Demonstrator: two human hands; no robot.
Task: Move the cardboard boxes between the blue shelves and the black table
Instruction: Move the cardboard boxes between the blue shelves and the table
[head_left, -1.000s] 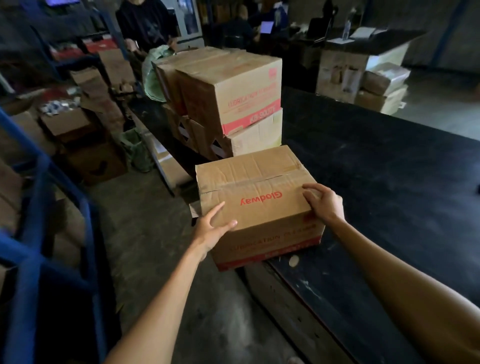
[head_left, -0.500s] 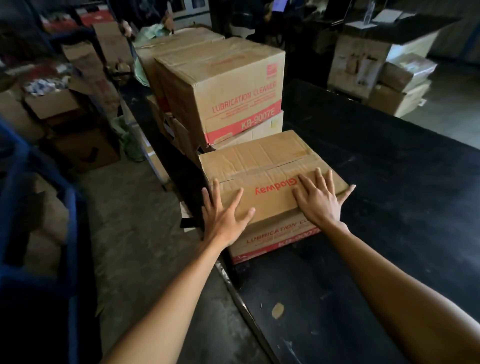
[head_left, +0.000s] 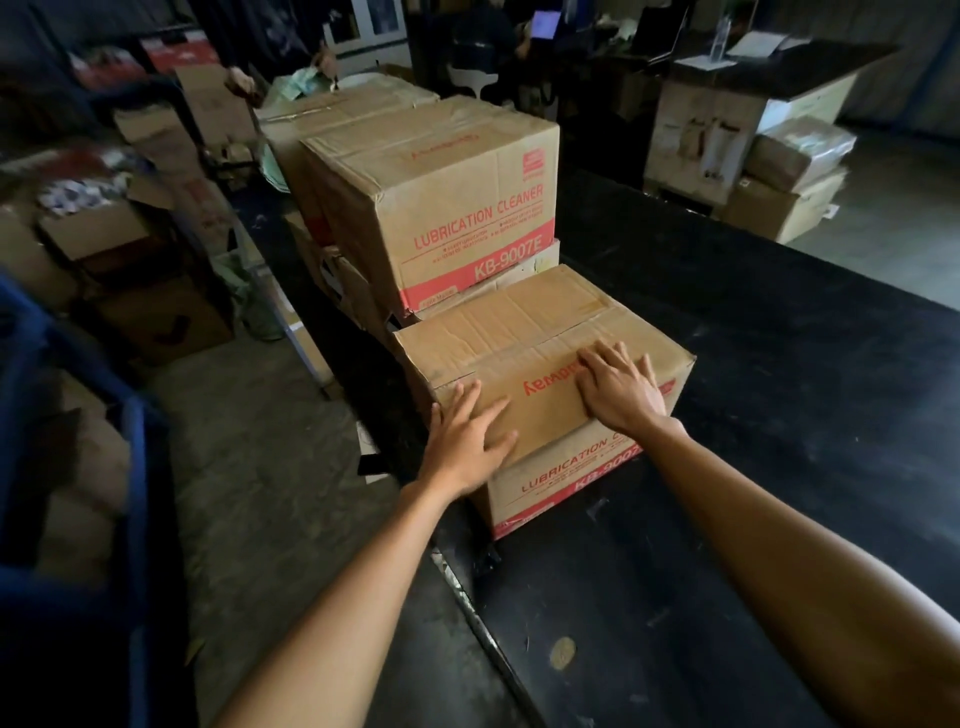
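Note:
A brown cardboard box (head_left: 524, 332) with red print stands on the black table (head_left: 753, 467) near its left edge. My left hand (head_left: 465, 441) lies flat on the box's near left top corner, fingers straight. My right hand (head_left: 618, 387) presses flat on the top near the right side, covering part of the red lettering. Right behind this box stands a stack of similar boxes (head_left: 447, 208) marked LUBRICATION CLEANER. The blue shelves (head_left: 78, 519) fill the lower left edge of the view.
Open and closed cartons (head_left: 156, 291) crowd the floor on the left. A person (head_left: 270, 31) stands at the far end behind the stack. More wrapped boxes (head_left: 789, 171) sit by a counter at the back right. Bare concrete floor (head_left: 260, 467) lies between shelves and table.
The box went from being held at its sides over the table edge to resting on the table. Both hands moved onto its top and flattened, and it has slid farther back toward the stack.

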